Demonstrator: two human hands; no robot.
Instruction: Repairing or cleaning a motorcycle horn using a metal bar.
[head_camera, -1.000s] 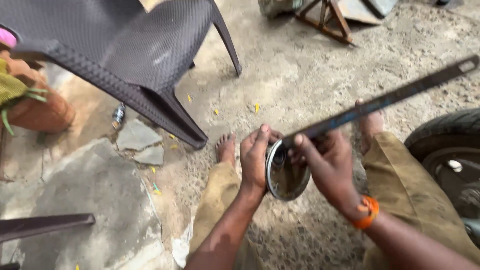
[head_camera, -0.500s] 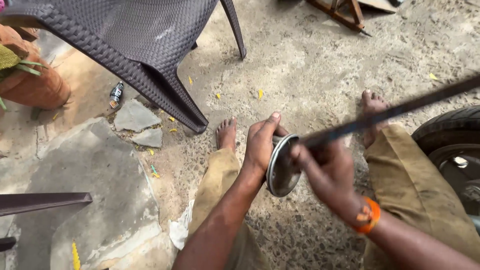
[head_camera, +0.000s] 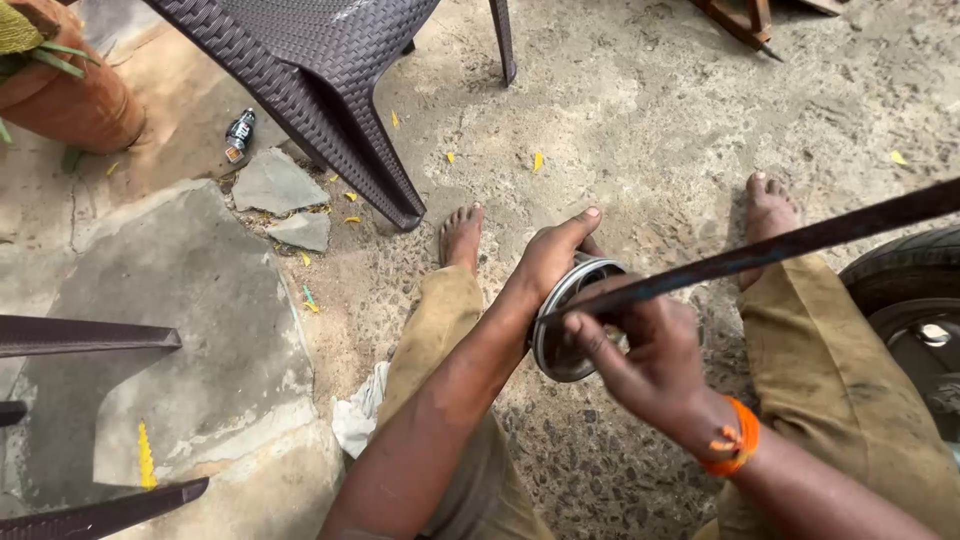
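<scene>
Head view, looking down at a seated person's lap and bare feet on a rough concrete floor (head_camera: 640, 110). Packaging first: a small dark bottle (head_camera: 238, 135) with a pale label lies on its side at upper left, between the terracotta pot (head_camera: 70, 105) and the front leg of the dark woven plastic chair (head_camera: 320, 70). Print too small to read. A crumpled white rag (head_camera: 360, 415) sits by the left knee, and flat grey stone slabs (head_camera: 275, 185) lie near the chair leg. Part of a black tyre (head_camera: 905, 290) shows at the right edge.

Hands — the left hand (head_camera: 555, 260) is clamped on the far rim of a round metal disc (head_camera: 560, 340), thumb stretched up, fingers hidden behind it. The disc stands on edge between the knees, held off the floor, its shiny rim facing the camera. The right hand (head_camera: 645, 360), with an orange wristband (head_camera: 738, 440), is curled against the disc's face and closed around the lower end of a long dark metal bar (head_camera: 790, 245). The bar runs up and right from the disc out of frame, passing over the right leg. Both forearms angle in from the bottom edge — the left one straight, the right one bent at the wrist. The exact contact between bar tip and disc is hidden by the fingers.
</scene>
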